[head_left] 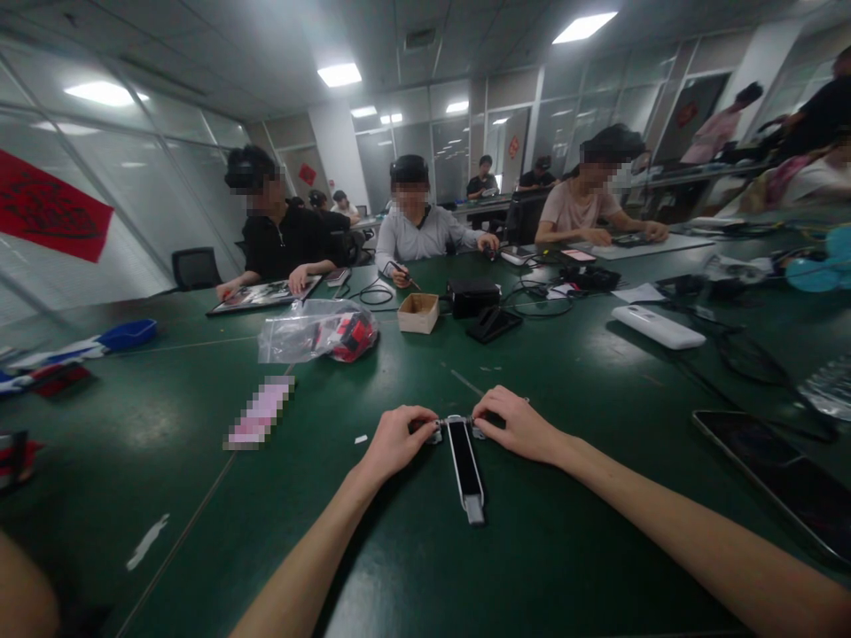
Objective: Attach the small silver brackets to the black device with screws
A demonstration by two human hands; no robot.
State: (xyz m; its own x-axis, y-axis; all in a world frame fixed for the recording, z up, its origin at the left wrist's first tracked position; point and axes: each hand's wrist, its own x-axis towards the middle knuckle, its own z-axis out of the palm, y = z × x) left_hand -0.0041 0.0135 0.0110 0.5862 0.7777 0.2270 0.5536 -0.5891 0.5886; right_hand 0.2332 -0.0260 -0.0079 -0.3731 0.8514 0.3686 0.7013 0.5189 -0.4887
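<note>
On the green table in front of me lies a long, narrow device with a black face, white edges and a pale grey tab at its near end. My left hand is closed at the left of its far end, thumb and fingers pinching a small metal fitting. Opposite it, my right hand pinches a similar metal fitting on the right side. Fingers partly cover both fittings, so I cannot tell how they join the device.
Beyond my hands are a small open box, a clear plastic bag with red and black contents, and a black box. A white device and a large phone lie rightward. Several people sit across the table.
</note>
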